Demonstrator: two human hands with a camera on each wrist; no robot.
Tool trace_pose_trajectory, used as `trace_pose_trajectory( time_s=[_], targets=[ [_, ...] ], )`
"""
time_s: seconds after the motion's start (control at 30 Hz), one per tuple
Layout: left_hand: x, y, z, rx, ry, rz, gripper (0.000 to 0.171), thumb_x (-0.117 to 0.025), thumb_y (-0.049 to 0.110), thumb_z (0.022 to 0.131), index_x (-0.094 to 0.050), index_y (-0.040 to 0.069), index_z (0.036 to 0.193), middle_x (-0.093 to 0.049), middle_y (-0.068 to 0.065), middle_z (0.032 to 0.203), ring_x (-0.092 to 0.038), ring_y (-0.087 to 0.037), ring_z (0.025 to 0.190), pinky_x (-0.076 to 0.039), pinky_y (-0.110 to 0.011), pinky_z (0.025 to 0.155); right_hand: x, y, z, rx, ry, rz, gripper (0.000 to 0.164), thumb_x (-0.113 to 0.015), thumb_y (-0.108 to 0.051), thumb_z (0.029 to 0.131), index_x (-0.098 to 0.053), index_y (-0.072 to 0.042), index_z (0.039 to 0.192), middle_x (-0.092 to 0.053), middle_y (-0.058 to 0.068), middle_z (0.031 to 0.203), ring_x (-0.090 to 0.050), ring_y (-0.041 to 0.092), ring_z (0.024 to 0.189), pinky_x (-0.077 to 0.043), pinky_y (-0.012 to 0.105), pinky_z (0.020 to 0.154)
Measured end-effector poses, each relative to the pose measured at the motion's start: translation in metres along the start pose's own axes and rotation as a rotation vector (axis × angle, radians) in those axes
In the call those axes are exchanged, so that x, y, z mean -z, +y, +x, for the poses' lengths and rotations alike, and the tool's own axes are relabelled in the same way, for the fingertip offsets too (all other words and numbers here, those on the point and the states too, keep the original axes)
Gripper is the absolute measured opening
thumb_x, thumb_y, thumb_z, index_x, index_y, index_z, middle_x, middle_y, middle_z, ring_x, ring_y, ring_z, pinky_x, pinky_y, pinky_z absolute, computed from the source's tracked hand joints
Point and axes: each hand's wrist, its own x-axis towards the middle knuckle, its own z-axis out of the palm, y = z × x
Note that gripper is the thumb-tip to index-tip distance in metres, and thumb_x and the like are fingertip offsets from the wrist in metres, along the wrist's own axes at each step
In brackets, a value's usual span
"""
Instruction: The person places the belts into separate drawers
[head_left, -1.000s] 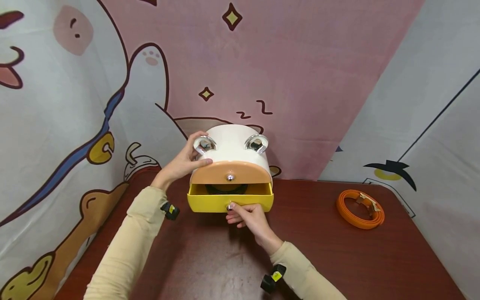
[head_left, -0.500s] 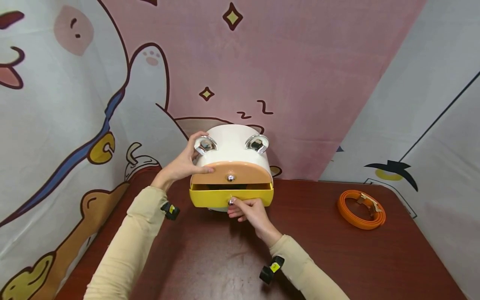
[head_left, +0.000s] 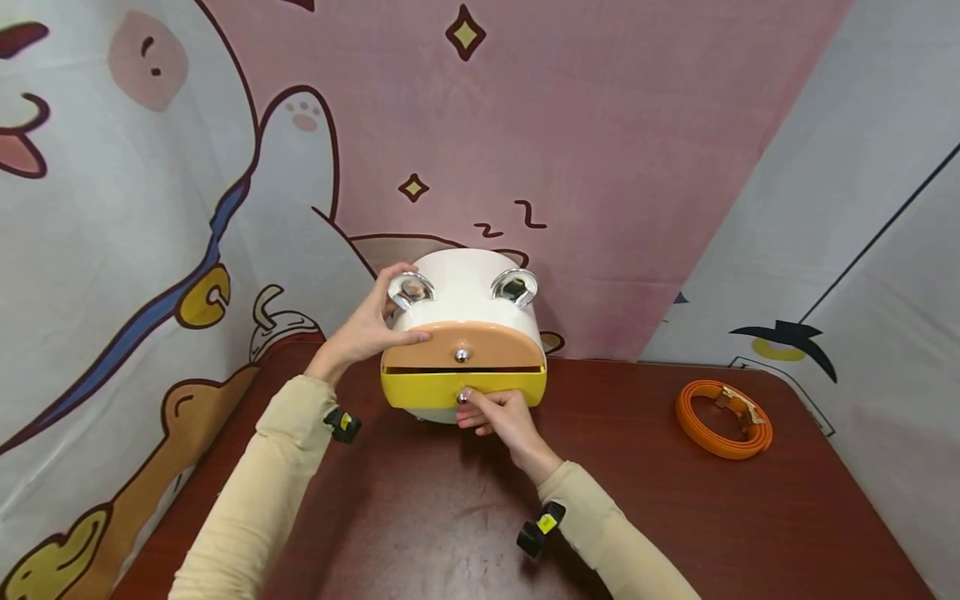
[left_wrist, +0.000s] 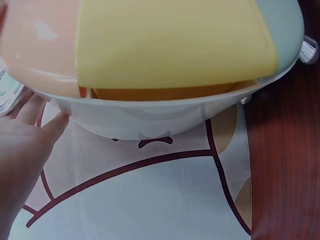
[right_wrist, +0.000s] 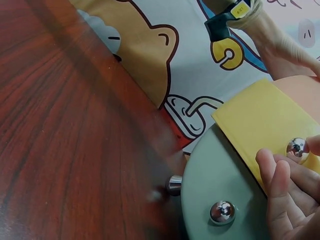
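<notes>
A white drawer box (head_left: pixel 467 283) with two silver eye-shaped pieces stands at the back of the table. Its front has an orange top drawer (head_left: pixel 420 350), a yellow middle drawer (head_left: pixel 416 390) and a green bottom drawer (right_wrist: pixel 225 175). A narrow gap shows the yellow drawer slightly pulled out. My left hand (head_left: pixel 365 327) grips the box's left side, thumb on the orange front and fingers by the silver eye. My right hand (head_left: pixel 506 423) pinches the yellow drawer's round silver knob (right_wrist: pixel 298 149). The drawer's inside is mostly hidden.
A coiled orange belt (head_left: pixel 722 419) with a metal buckle lies at the table's right. Behind the table (head_left: pixel 637 500) hangs a printed cartoon cloth (head_left: pixel 600 167), close to the box's back. A small silver foot (right_wrist: pixel 175 185) shows beneath the box.
The yellow drawer has slid back into the box, narrowing its opening, and my right hand has moved inward with its knob. My left thumb shifted slightly down the orange front.
</notes>
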Motion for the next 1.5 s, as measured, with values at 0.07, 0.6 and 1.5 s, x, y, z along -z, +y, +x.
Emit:
trace_pose_trajectory(
  time_s=[0.07,0.6,1.5],
  targets=[
    [0.000,-0.001,0.000,-0.003,0.002,-0.004,0.093,-0.075,-0.010,0.076,-0.017,0.011,0.146,-0.034,-0.027,0.138,-0.051,-0.038,0.114,-0.044,-0.037,0.084,0.001,0.006,0.005,-0.004,0.011,0.010,0.034,-0.063,-0.023,0.096,-0.071,0.010,0.101,-0.069,0.024,0.087,-0.070,0.033,0.079,-0.054,0.031,0.060],
    [0.003,-0.016,0.003,-0.040,-0.008,0.007,0.097,-0.079,-0.006,0.075,-0.017,0.020,0.145,-0.038,-0.018,0.133,-0.056,-0.031,0.106,-0.049,-0.036,0.080,0.000,0.004,0.013,0.009,0.034,0.035,0.038,-0.065,-0.026,0.094,-0.072,0.011,0.097,-0.071,0.020,0.082,-0.071,0.027,0.073,-0.054,0.030,0.059],
    [0.001,-0.018,0.002,-0.050,0.015,0.037,0.097,-0.081,-0.003,0.074,-0.019,0.021,0.145,-0.037,-0.016,0.136,-0.055,-0.035,0.110,-0.049,-0.042,0.081,0.006,0.039,0.003,-0.007,-0.035,-0.018,0.041,-0.062,-0.026,0.096,-0.067,0.014,0.103,-0.072,0.015,0.086,-0.070,0.021,0.074,-0.055,0.038,0.066]
  ],
)
